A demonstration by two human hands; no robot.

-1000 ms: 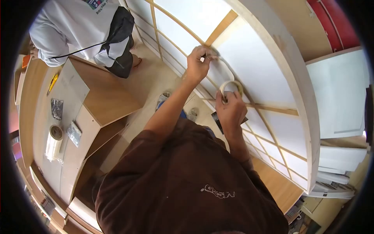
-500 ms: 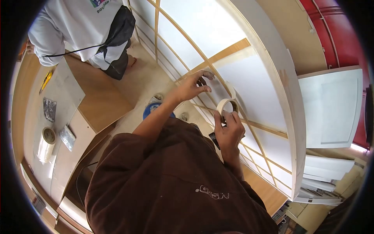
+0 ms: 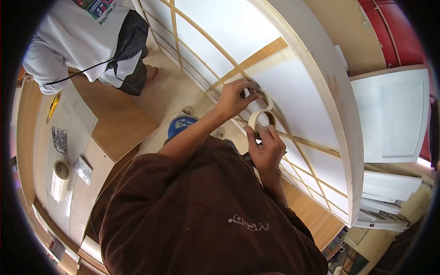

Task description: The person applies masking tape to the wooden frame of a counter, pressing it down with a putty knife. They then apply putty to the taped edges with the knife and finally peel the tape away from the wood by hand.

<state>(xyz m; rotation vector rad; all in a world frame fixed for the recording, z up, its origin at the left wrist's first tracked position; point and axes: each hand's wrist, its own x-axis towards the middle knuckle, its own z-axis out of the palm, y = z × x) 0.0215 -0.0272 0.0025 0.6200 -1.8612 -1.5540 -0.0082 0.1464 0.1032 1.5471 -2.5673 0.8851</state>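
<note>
In my right hand [image 3: 266, 147] is a roll of cream masking tape [image 3: 253, 121], gripped between thumb and fingers. A loose strip of tape [image 3: 269, 101] curls up from the roll. My left hand [image 3: 237, 97] is just above, its thumb and fingers closed on the strip's free end; the exact contact is partly hidden by the fingers. Both hands are in front of a large white panel [image 3: 302, 94] crossed by thin wooden strips [image 3: 263, 57], with some pale tape-like bands along them.
A person in a light sweatshirt [image 3: 87, 36] stands at upper left. On the worktop [image 3: 82, 107] lie a yellow utility knife [image 3: 53, 107], a clear film roll [image 3: 59, 183] and small packets [image 3: 82, 169]. White door panels [image 3: 389, 119] lean at right. Below is a blue round object [image 3: 180, 124].
My left hand has moved right and down to the tape's loose end, and its fingers have closed. The tape roll in my right hand has shifted slightly left and up.
</note>
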